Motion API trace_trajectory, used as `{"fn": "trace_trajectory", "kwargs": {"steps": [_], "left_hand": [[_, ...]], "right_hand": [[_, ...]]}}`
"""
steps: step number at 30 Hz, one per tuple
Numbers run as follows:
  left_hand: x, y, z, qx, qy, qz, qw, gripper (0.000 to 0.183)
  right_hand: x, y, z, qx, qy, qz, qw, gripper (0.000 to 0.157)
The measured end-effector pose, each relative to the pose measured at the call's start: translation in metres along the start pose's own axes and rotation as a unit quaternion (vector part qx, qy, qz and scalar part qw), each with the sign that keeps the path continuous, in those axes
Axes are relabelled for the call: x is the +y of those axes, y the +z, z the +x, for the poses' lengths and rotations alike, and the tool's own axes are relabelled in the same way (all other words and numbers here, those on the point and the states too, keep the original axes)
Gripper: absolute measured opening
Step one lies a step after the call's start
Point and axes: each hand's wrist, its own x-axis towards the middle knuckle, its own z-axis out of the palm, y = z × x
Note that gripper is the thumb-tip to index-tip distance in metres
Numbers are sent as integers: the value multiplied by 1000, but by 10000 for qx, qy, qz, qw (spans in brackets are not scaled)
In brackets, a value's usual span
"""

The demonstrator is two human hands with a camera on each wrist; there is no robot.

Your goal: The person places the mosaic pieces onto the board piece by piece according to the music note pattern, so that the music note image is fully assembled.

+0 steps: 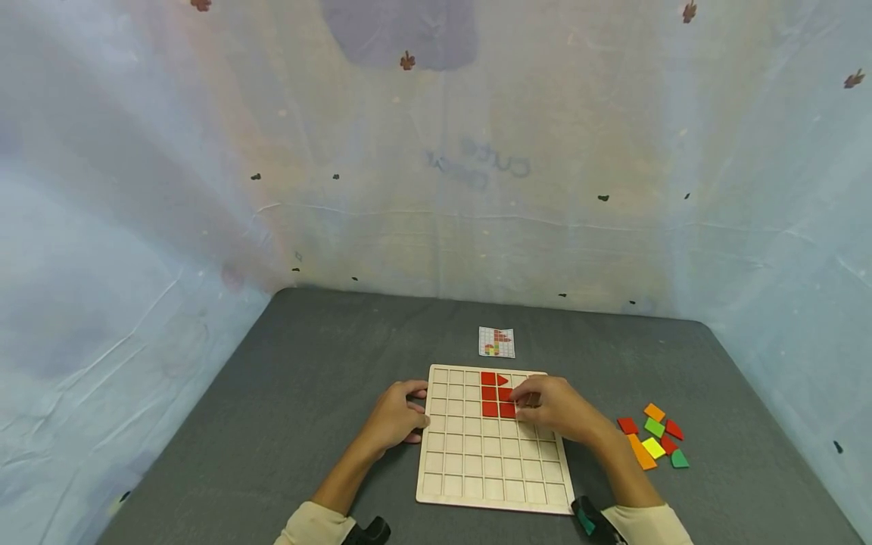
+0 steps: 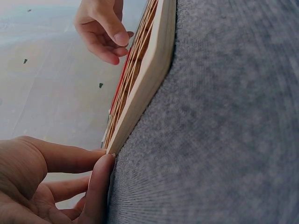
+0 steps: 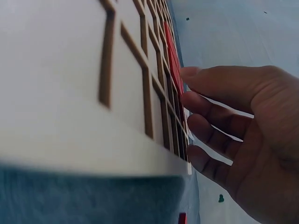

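Note:
A pale wooden grid board [image 1: 463, 465] lies flat on the table, its upper middle cells filled with several red tiles [image 1: 489, 393]. My left hand [image 1: 395, 412] holds the board's left edge, and the left wrist view shows the thumb and index finger pinching the rim. Over the upper right of the board, my right hand [image 1: 560, 407] has its fingertips right at the red tiles of the second and third rows, covering part of them. Its fingers look loosely bent in the right wrist view, with the thumb against the red tiles [image 3: 173, 58] and no piece between the fingers.
A small printed card [image 1: 496, 343] with a coloured grid pattern lies behind the board. Right of the board are several loose tiles, among them a yellow tile [image 1: 653, 447], a long orange tile [image 1: 642, 452] and a green tile [image 1: 679, 459]. Pale sheeting [image 1: 436, 250] surrounds the grey table [image 1: 327, 333].

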Motion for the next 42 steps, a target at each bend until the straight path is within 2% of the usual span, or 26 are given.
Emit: {"fn": "trace_trajectory", "kwargs": {"steps": [8, 24, 33, 42], "left_hand": [[0, 0, 0, 46, -20, 16, 10000, 64], [0, 1, 2, 55, -36, -11, 10000, 63], [-2, 1, 1, 40, -12, 10, 10000, 63], [-1, 1, 1, 34, -2, -4, 10000, 63]], "right_hand": [[8, -13, -12, 227, 192, 29, 9996, 27], [31, -38, -43, 708, 625, -322, 9950, 31], [45, -47, -57, 813, 888, -287, 9923, 34], [59, -58, -67, 645, 1200, -316, 9902, 40]]}}
